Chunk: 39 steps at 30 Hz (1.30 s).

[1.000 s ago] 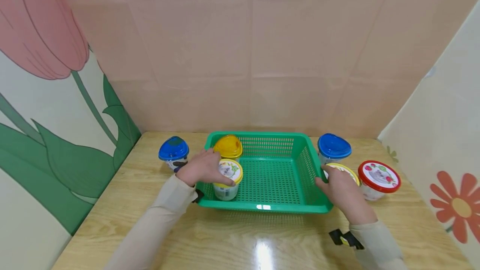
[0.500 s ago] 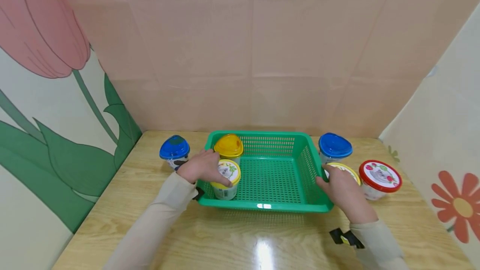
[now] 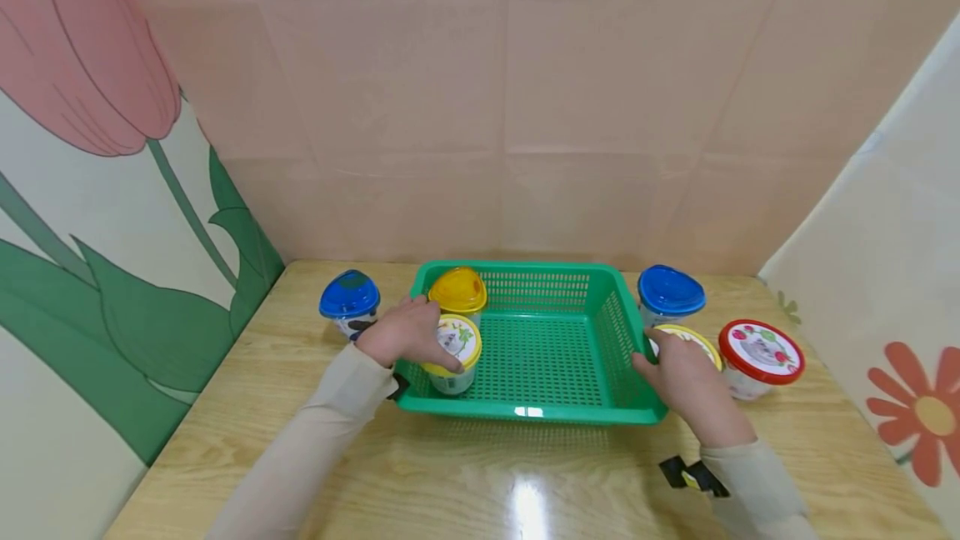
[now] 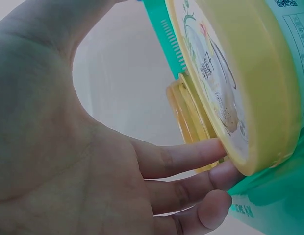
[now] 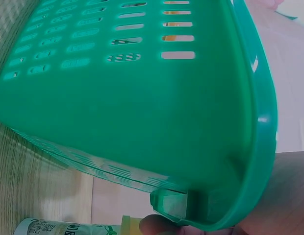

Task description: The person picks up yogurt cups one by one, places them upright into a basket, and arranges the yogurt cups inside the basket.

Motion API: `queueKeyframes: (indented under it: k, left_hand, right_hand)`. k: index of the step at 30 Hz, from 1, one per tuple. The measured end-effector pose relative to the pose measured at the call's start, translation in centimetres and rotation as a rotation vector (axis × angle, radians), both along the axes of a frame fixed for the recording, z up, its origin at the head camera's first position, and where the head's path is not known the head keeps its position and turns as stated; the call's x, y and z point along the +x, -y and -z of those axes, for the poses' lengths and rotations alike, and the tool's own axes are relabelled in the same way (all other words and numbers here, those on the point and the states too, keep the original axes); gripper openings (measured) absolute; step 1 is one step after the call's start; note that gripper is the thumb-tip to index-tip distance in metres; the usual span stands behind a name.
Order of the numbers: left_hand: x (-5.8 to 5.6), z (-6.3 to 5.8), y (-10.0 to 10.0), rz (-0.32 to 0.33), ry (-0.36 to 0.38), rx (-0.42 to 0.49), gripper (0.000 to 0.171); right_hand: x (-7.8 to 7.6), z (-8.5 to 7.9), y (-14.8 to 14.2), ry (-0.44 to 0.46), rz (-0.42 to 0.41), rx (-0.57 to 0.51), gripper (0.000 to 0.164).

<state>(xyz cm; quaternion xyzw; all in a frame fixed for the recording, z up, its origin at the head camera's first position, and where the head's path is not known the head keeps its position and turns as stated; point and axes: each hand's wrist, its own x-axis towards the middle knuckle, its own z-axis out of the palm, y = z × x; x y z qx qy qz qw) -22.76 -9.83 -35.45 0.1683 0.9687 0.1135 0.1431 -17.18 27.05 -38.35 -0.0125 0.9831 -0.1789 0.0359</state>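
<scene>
Left hand (image 3: pixel 405 333) holds a yellow tub (image 3: pixel 458 333) beside an orange tub (image 3: pixel 458 290) in the basket (image 3: pixel 555 416), grip of right hand (image 3: pixel 681 380) unclear; four tubs (image 3: pixel 349 296) seemingly remain near the tabletop's (image 3: pixel 435 486) side edges.

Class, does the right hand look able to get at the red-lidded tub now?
Probably yes: the red-lidded tub stands close by, nothing over it, though the right hand would first have to release the basket.

Rectangular green plastic basket (image 3: pixel 570 417): open room over ctr & R half, reachable from above. L end blocked by round yellow-lidded white tub (image 3: pixel 455 382), w/ L hand (image 3: pixel 402 336) at it & domed amber-lidded tub (image 3: pixel 457 290) behind. Outside R wall, R hand (image 3: pixel 686 386) & round red-rimmed tub (image 3: pixel 761 352) obstruct; front approach runs over wood-grain tabletop (image 3: pixel 427 490).
</scene>
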Motion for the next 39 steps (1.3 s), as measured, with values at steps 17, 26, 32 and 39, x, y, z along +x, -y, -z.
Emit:
queueKeyframes:
  k: [17,26,32,39]
  left_hand:
    - [0.16,-0.06,-0.62,-0.003,0.006,-0.041,0.074]
    - [-0.06,0.09,-0.78,-0.013,0.034,-0.042,0.075]
    - [-0.07,0.03,-0.91,-0.016,0.035,-0.040,0.070]
    - [0.05,-0.05,-1.03,-0.017,0.019,-0.045,0.061]
  right_hand:
    - [0.02,0.02,0.05,0.010,0.008,-0.005,0.060]
    - [0.08,0.06,0.07,-0.009,0.004,0.001,0.059]
    - [0.08,0.04,0.02,-0.018,-0.003,0.001,0.059]
    - [0.09,0.11,-0.04,-0.029,-0.007,0.004,0.058]
